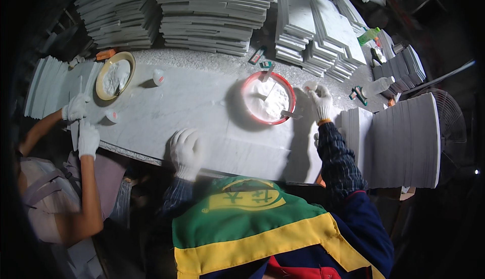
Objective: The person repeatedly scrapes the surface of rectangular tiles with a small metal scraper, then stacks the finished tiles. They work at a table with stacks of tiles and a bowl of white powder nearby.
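My right hand [323,104], in a white knit glove, has its fingertips closed on a small whitish bottle [310,85] with a red mark. Just left of it, a red-rimmed basin [248,108] holds white powder or paste [276,102]. One scraper blade [291,115] juts over the basin's near rim, another [269,72] leans on the far rim. My gloved left hand [185,150] is over the near edge of a pale stone slab [182,101]. Its fingers are curled and partly blurred; whether anything is inside cannot be seen.
To the left, a co-worker's gloved hands [81,123] hold a thin flat piece, beside a cream bowl [132,61] of white material. Small bottles [158,77] stand nearby. Tile stacks [212,13] rise behind; upright tiles [405,142] and a fan [449,116] are at right.
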Motion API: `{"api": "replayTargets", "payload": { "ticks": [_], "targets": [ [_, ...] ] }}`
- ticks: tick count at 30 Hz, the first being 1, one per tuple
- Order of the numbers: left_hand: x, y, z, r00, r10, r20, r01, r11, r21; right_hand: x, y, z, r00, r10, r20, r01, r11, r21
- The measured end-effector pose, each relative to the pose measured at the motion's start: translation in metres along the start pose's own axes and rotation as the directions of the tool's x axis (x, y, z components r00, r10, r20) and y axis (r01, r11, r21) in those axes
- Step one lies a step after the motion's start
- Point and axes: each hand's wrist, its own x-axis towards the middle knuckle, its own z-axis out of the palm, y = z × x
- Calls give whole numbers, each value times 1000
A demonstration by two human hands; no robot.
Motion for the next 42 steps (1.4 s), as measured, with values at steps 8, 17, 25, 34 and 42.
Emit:
{"api": "replayTargets", "payload": {
  "ticks": [8,17,25,34,42],
  "targets": [
    [0,0,1,999,-38,12,38,998,50,38,41,20,999,-46,21,48,988,-147],
    [5,8,-11,994,33,104,-45,993,107,19,46,-9,996,-50,81,51,999,-13],
    [2,82,4,870,-278,407,112,916,386,-160,-33,-53,993,-81,-80,88,992,95],
    [9,71,28,949,-158,273,61,942,330,-228,-96,14,831,-480,280,502,865,-7],
    [-21,66,12,950,-142,277,38,936,350,-228,-93,16,857,-446,259,459,888,10]
  ]
}}
